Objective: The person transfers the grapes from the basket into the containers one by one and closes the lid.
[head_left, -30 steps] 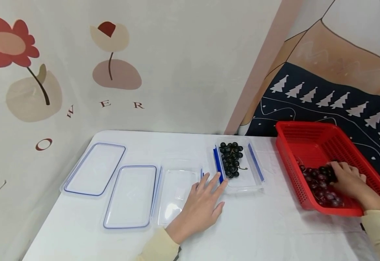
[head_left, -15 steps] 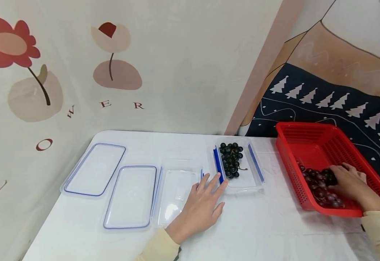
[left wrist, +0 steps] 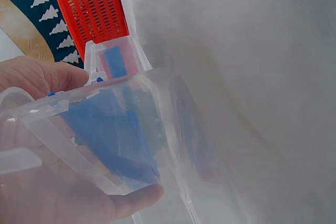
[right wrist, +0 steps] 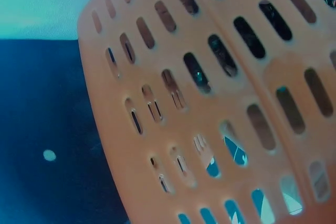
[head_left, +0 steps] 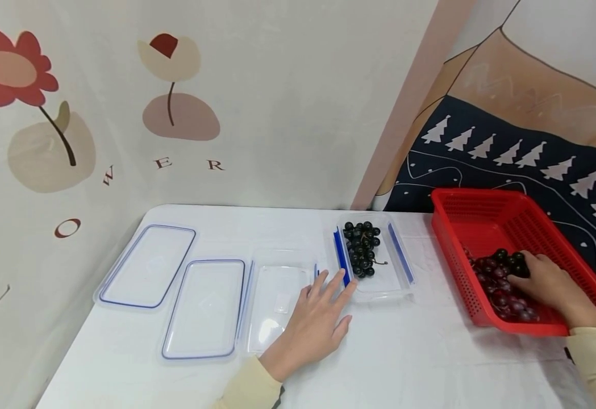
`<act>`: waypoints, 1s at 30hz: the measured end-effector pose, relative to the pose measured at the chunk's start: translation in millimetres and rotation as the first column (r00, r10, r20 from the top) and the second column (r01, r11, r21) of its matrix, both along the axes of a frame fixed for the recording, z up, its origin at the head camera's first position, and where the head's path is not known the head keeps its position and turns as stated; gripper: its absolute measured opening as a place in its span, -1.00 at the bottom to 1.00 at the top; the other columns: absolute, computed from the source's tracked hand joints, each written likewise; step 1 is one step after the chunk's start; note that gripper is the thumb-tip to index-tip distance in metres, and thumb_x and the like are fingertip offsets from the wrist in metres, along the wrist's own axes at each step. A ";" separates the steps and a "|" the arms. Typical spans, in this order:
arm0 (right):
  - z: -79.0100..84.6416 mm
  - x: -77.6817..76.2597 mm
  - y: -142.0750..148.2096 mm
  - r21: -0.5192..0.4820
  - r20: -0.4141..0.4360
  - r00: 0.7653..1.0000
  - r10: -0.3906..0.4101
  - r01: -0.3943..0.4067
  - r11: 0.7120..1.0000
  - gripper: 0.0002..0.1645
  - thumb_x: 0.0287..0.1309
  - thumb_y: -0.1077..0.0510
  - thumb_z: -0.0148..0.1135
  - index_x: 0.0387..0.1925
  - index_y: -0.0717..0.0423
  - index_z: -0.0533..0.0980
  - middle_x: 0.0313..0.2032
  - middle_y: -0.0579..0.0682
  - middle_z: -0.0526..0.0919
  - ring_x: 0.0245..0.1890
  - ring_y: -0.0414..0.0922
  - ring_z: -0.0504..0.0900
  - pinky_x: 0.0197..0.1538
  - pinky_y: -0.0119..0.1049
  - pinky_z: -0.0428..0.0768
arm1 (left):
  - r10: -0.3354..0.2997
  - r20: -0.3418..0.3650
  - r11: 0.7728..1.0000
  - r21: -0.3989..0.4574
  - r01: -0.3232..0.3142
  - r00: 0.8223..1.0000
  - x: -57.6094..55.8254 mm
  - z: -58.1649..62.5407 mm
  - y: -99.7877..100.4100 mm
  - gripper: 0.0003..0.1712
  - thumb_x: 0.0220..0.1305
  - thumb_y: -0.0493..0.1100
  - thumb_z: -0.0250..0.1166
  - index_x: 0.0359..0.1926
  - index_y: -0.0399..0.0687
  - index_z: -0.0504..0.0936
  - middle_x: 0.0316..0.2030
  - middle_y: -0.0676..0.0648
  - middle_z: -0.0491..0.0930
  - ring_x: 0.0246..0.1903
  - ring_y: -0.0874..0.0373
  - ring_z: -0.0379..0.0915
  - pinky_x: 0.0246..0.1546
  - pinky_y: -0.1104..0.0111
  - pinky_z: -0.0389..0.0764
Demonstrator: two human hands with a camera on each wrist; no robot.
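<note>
My left hand (head_left: 310, 324) lies with fingers spread over the right edge of a clear plastic container (head_left: 284, 284). Its fingertips reach the blue locking flap (head_left: 342, 258) of a second clear container (head_left: 387, 284), which holds a bunch of black grapes (head_left: 363, 250). In the left wrist view, clear plastic overlaps the left hand (left wrist: 63, 198). Over at the right, my right hand (head_left: 553, 287) is inside a red basket (head_left: 451, 267), its fingers curled on a bunch of black grapes (head_left: 511, 261). Red grapes (head_left: 502, 289) lie beside them. Only the basket's slotted wall (right wrist: 210, 98) fills the right wrist view, hiding the hand.
Two clear lids with blue seals lie at the left, a near lid (head_left: 205, 309) and a far lid (head_left: 146, 264). A white cloth covers the table (head_left: 395, 352). Printed fabric (head_left: 287, 113) hangs behind it.
Inside the basket, the right hand and the black grapes have shifted slightly up and left, and more of the black grapes shows. My left hand stays in place.
</note>
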State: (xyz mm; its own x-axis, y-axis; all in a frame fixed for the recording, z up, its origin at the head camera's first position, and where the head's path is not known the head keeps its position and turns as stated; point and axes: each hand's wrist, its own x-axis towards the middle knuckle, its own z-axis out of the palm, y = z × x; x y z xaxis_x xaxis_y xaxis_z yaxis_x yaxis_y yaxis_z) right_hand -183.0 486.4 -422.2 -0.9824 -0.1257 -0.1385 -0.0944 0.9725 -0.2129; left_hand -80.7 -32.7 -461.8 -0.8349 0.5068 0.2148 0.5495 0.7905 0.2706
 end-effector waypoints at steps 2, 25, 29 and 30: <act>2.5 1.8 -0.4 -0.025 -0.032 0.999 -0.030 0.029 0.999 -0.11 0.53 0.05 0.31 0.37 0.76 0.16 0.11 0.83 0.27 0.10 0.71 0.34 0.08 0.68 0.35 | 0.001 0.005 1.000 0.001 -0.001 1.000 -0.6 -0.1 0.5 -0.22 0.63 0.11 0.24 0.72 0.08 0.27 0.67 -0.18 0.19 0.59 -0.34 0.11 0.32 -0.22 0.48; 19.2 12.5 -23.3 -0.326 -0.276 0.851 -0.446 0.353 0.877 -0.15 0.60 -0.08 0.09 0.49 0.57 0.18 0.24 0.67 0.40 0.18 0.57 0.42 0.13 0.52 0.40 | 0.001 0.034 1.000 0.031 -0.002 0.999 -2.8 0.1 -0.3 -0.21 0.63 0.10 0.25 0.72 0.08 0.26 0.68 -0.17 0.17 0.60 -0.36 0.09 0.33 -0.26 0.45; 20.2 16.8 -30.3 -0.393 -0.296 0.804 -0.516 0.390 0.833 -0.18 0.59 -0.06 0.09 0.53 0.48 0.22 0.28 0.60 0.44 0.12 0.45 0.50 0.00 0.16 0.52 | -0.004 0.046 1.000 0.026 0.003 0.999 -3.0 -0.8 0.1 -0.21 0.63 0.10 0.25 0.72 0.08 0.26 0.68 -0.17 0.17 0.60 -0.35 0.08 0.33 -0.27 0.45; 21.0 17.9 -32.2 -0.407 -0.296 0.796 -0.528 0.395 0.823 -0.19 0.58 -0.06 0.10 0.53 0.46 0.24 0.28 0.57 0.46 0.02 0.32 0.57 -0.07 -0.01 0.52 | -0.004 0.047 1.000 0.025 0.003 0.999 -2.9 -1.0 0.1 -0.21 0.63 0.10 0.25 0.72 0.08 0.26 0.68 -0.16 0.16 0.61 -0.35 0.08 0.33 -0.27 0.45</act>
